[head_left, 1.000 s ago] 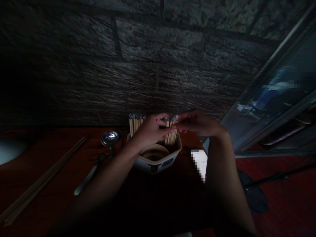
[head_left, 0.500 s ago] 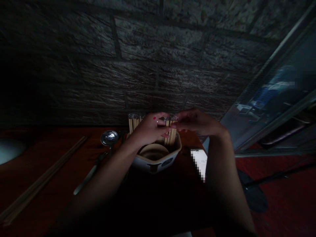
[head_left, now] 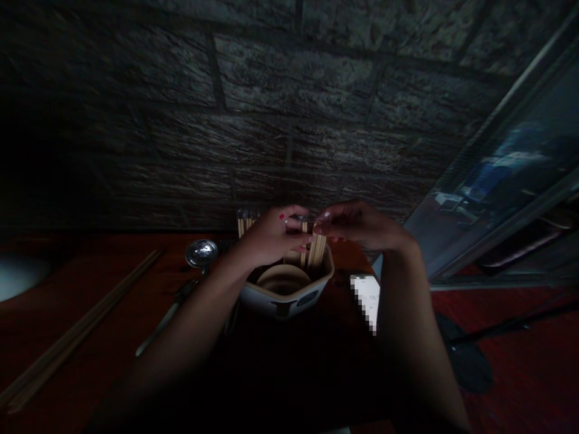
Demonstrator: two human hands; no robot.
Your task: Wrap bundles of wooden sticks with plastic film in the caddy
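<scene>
Several wooden chopsticks [head_left: 317, 250] with clear plastic at their tops stand at the right end of a white holder [head_left: 296, 306] with a beige rim. My right hand [head_left: 362, 226] is closed, thumb and fingertips pinching the plastic-covered tops. Across the holder reaches my left hand [head_left: 275, 235], its fingers curled loosely round other upright chopsticks [head_left: 304, 227], the thumb in front of them. More wrapped chopsticks [head_left: 242, 224] stand at the holder's left end, partly behind that hand. A round beige bowl-like piece [head_left: 284, 278] sits inside the holder.
A metal ladle [head_left: 201, 253] and a pale-handled utensil [head_left: 158, 328] lie left of the holder. Farther left are long chopsticks [head_left: 81, 331] on the wooden table [head_left: 108, 259]. A lit phone [head_left: 368, 301] lies at right. Behind stands a brick wall [head_left: 289, 78].
The chopsticks at my right hand now lean a little to the right, with a wider gap from those at my left hand. Both hands keep nearly the same place.
</scene>
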